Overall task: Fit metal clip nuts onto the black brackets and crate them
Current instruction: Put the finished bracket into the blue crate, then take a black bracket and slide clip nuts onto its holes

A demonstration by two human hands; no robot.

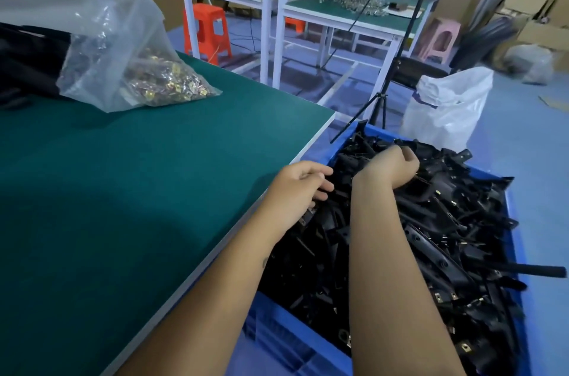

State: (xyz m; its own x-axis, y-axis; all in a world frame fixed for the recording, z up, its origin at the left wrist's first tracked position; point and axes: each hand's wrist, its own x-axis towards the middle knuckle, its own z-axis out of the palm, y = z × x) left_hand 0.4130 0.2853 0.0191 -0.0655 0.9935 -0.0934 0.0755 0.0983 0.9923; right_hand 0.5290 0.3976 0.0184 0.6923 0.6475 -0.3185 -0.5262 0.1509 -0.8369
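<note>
A blue crate [295, 341] stands on the floor beside the table and is heaped with black brackets [455, 240], several with metal clip nuts on them. Both my hands reach into the pile at its far end. My left hand [295, 187] lies at the crate's left edge, fingers curled around a black bracket whose clipped end [304, 220] sticks out under the wrist. My right hand [391, 166] is bent down into the brackets, its fingertips hidden. A clear plastic bag of metal clip nuts [160, 83] lies on the green table [123, 190], far left of my hands.
More black parts [27, 61] are piled at the table's far left behind the bag. A black tripod [381, 98] and a white sack [446, 107] stand just beyond the crate. Other workbenches, an orange stool [209, 33] and cartons fill the background.
</note>
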